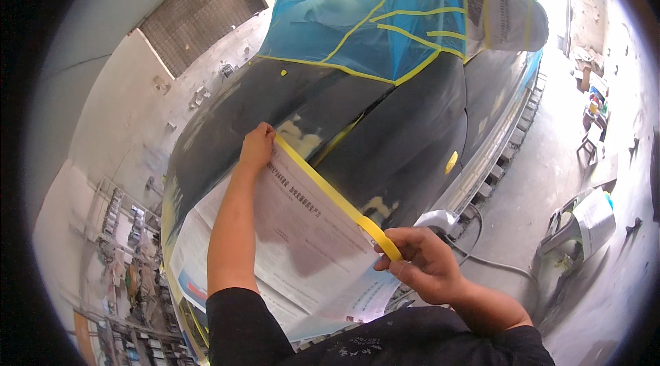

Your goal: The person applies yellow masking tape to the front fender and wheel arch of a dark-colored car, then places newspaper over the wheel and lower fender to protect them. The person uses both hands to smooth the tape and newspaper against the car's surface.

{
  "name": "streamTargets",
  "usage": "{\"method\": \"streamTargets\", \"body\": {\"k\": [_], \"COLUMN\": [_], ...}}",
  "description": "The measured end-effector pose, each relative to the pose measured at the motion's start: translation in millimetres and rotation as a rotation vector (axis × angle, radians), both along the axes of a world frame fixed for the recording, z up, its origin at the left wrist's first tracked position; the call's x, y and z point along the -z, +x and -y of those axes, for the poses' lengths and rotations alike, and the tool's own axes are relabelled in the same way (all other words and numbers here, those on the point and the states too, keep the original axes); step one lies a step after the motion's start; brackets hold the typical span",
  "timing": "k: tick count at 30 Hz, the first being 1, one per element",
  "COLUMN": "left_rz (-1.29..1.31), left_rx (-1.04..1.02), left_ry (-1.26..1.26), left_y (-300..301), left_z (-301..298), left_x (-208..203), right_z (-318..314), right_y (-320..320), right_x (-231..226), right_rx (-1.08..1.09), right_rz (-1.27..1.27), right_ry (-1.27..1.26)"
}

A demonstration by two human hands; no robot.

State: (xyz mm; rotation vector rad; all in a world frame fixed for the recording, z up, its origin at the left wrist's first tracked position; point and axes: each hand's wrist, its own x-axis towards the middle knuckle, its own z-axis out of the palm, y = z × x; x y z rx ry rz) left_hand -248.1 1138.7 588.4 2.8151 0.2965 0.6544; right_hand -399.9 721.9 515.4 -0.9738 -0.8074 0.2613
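Observation:
A sheet of newspaper (302,242) hangs in front of me against the dark car body (412,139), with a strip of yellow masking tape (323,187) along its upper edge. At the strip's upper left end, my left hand (258,146) pinches the tape and the paper's corner. My right hand (426,263) grips the other end between thumb and fingers, where the tape curls off the paper's right corner. Pale filler patches (299,136) show on the panel just beyond the tape. Blue plastic film (344,22), edged with yellow tape, covers the car's glass.
Wrapped paper covers a part (509,15) sticking out at the car's upper right. A chair (574,225) with paper over it stands on the right, near a hose (498,263) on the floor. Cluttered shelves (130,263) line the left wall.

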Motion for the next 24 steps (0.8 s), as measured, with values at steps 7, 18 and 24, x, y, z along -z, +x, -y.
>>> {"method": "streamTargets", "body": {"k": [7, 18, 24], "left_rz": [-0.013, 0.065, 0.068], "left_rx": [0.091, -0.087, 0.122], "left_ry": [0.129, -0.008, 0.286], "left_y": [8.4, 2.8, -14.7], "left_z": [-11.4, 6.3, -6.2], "left_x": [2.4, 5.4, 25.6], "right_z": [-2.8, -2.3, -1.5], "right_y": [1.1, 5.6, 7.8], "right_x": [10.6, 31.2, 39.0], "right_rx": [0.003, 0.061, 0.06], "right_rz": [-0.059, -0.085, -0.086], "right_ry": [0.024, -0.034, -0.097]}}
